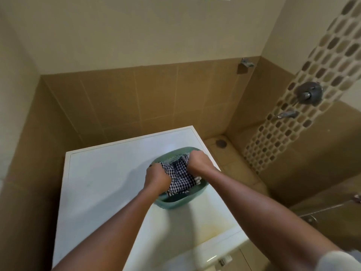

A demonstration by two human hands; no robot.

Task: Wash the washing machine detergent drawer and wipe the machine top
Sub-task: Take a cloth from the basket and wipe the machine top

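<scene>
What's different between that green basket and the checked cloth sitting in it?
The green basket is one plain colour; the checked cloth is dark-and-white patterned. The basket keeps a firm rounded shape with a perforated wall; the cloth is crumpled. The basket sits on the machine top; the cloth lies inside it, gripped by the left hand and right hand. Both are toward the top's right side.
</scene>
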